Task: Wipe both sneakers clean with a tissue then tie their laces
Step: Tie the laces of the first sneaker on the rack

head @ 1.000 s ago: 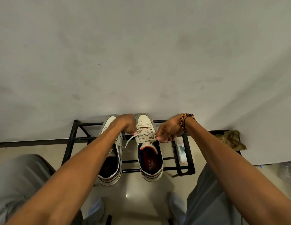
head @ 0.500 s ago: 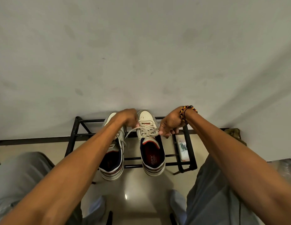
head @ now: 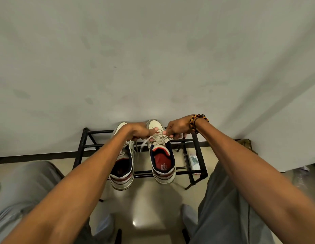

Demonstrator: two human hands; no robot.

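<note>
While both arms reach out over the black shoe rack (head: 199, 152), the two hands meet above the right sneaker (head: 162, 155). That sneaker sits on the rack's top bars, toe toward the wall (head: 153, 59), heel toward the person. The left sneaker (head: 122, 166) sits just beside it on the same bars, and its heel hangs a little past the front bar.

The left hand (head: 139, 132) is curled, and its fingers pinch one part of the white lace (head: 159, 138) over the front of the right sneaker. A loose end of the lace hangs down from this hand between the two shoes. The right hand (head: 177, 128) is curled too, and its fingers pinch the other part of the same lace on the far side of the shoe. The lace looks pulled tight between the hands. The two hands are close together, almost touching.

A bead bracelet (head: 197, 122) in dark, yellow and red goes round the right wrist. Under the rack, near its right legs, a small packet (head: 194, 162) lies on the shiny floor (head: 146, 208). Past the rack's right end, by the wall, is a brownish lump (head: 245, 145) that I cannot make out. Grey trouser legs (head: 223, 208) show on both sides below the rack.
</note>
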